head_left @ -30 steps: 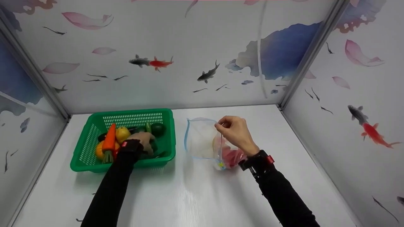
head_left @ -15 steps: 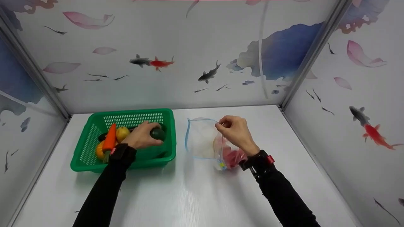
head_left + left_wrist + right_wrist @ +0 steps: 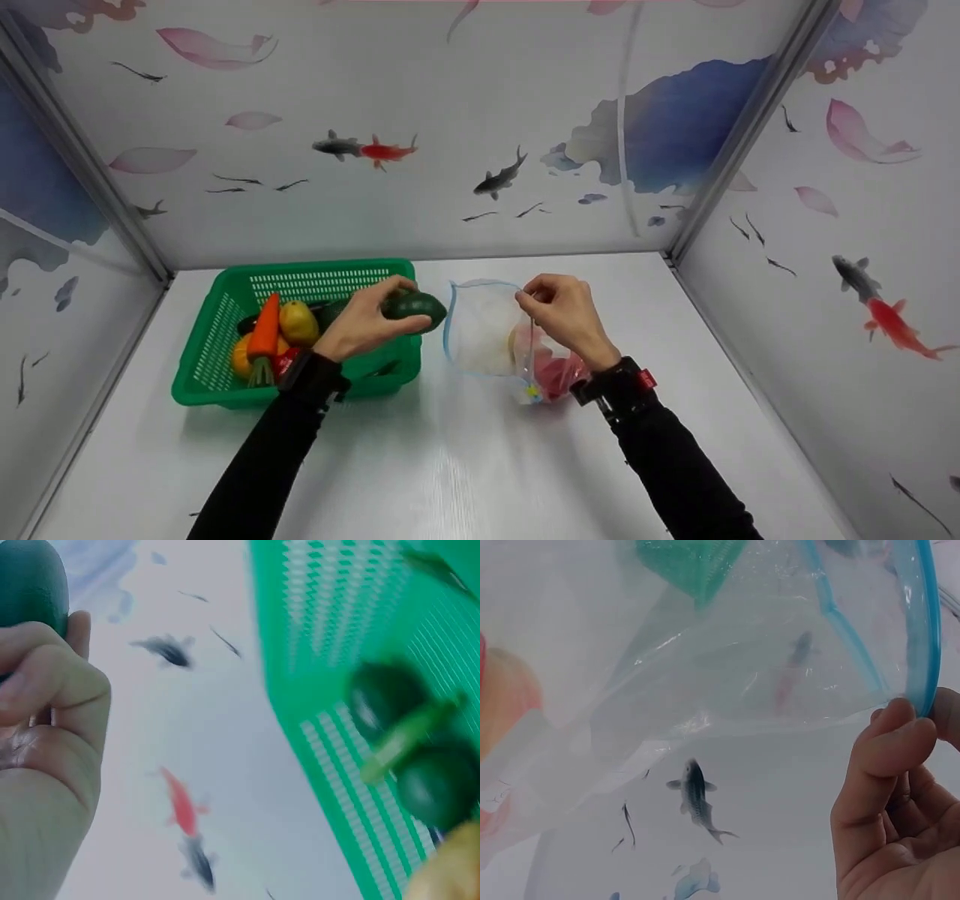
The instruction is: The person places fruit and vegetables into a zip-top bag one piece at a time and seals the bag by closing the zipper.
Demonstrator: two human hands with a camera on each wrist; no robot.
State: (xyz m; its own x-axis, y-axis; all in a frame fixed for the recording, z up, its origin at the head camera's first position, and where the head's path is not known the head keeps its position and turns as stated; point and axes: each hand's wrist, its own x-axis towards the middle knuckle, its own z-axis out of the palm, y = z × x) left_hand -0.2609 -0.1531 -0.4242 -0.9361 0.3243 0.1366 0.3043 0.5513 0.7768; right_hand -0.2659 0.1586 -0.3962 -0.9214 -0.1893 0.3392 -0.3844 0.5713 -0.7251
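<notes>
The left hand [image 3: 367,322] has moved from over the green basket [image 3: 187,382] to its right rim, its grip curled round a dark green, avocado-like fruit [image 3: 418,307]. Right of the basket, the right hand's [image 3: 562,311] grip still pinches the zip bag's [image 3: 484,330] blue edge. The fruit thus seems lifted free of the basket, near the open bag but not yet inside.

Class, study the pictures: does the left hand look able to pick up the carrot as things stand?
Probably not yet: the left hand grips a dark green fruit or vegetable. The carrot looks uncovered in the green basket, so nothing visible should block the hand once freed.
</notes>
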